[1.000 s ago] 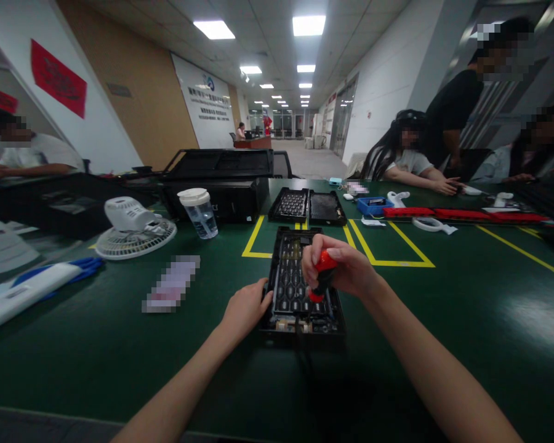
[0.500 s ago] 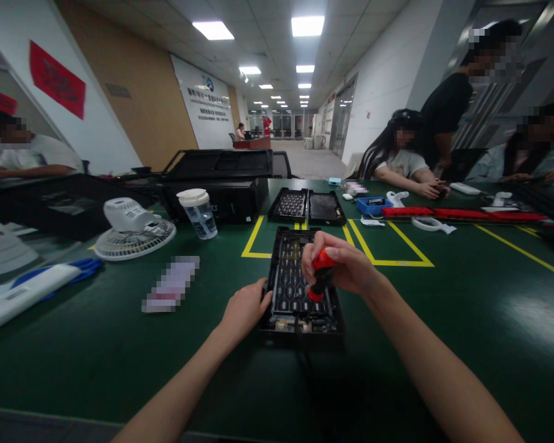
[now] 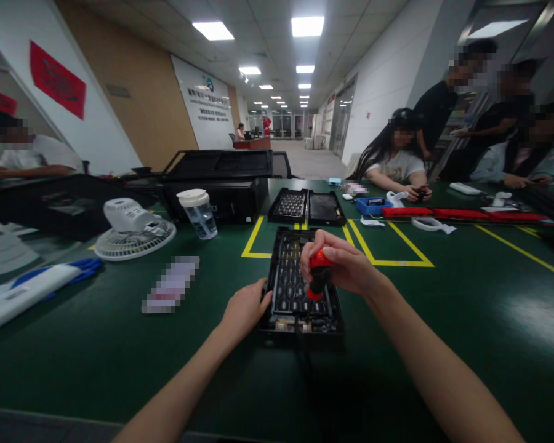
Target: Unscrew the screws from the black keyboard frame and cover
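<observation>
A black, opened case (image 3: pixel 292 280) with rows of rounded dark cells lies on the green table in front of me. Small electronic parts (image 3: pixel 290 327) sit at its near end, with a dark cable running toward me. My left hand (image 3: pixel 245 309) grips the case's left edge, thumb at the rim; its other fingers are partly hidden. In my right hand (image 3: pixel 339 263) is a red-and-black screwdriver (image 3: pixel 321 274), fingers wrapped round its handle. The screwdriver points down over the near part of the case; its tip is hard to make out.
Two similar black trays (image 3: pixel 289 205) stand farther back, near yellow tape lines (image 3: pixel 397 264). To the left are a lidded cup (image 3: pixel 199 214), a white fan (image 3: pixel 133 234) and a pixelated flat item (image 3: pixel 172 284). A blue bin (image 3: pixel 372 206) is at right; co-workers sit beyond.
The screwdriver and my right hand have shifted very slightly left. My left hand and the case stay put. At right, another person has come into view behind those seated.
</observation>
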### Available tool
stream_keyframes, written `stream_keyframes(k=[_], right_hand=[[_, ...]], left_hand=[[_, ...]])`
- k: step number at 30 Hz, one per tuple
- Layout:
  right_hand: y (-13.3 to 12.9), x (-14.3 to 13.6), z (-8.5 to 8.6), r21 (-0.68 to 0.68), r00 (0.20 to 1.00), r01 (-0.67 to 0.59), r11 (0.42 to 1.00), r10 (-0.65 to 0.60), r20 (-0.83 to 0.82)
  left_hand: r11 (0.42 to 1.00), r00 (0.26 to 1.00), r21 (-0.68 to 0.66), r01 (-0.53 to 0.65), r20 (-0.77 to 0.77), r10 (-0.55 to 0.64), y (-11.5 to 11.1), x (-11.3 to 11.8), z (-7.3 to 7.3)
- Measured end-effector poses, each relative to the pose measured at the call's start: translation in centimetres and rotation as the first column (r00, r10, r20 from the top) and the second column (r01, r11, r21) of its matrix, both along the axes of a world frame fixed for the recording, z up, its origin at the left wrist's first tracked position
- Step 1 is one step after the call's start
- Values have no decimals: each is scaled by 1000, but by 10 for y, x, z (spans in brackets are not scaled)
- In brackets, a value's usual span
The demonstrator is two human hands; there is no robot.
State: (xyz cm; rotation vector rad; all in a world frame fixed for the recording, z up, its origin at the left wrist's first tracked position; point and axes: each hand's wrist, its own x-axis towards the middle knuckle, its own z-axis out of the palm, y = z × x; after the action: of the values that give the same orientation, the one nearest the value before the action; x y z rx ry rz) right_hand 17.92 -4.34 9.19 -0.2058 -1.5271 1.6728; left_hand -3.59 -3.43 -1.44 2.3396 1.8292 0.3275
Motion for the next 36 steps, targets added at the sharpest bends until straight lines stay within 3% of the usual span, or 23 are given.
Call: stream_keyframes(k=[25,36], right_hand=[[1,5,2,51,997,53,997,-56,58],[-2,5,7,138,979,149,979,-166,116]], left_hand=[[1000,1000,-19,-16,-16,16,-2,2,6],[1000,1000,-22,-21,0,21,-1,2,5]])
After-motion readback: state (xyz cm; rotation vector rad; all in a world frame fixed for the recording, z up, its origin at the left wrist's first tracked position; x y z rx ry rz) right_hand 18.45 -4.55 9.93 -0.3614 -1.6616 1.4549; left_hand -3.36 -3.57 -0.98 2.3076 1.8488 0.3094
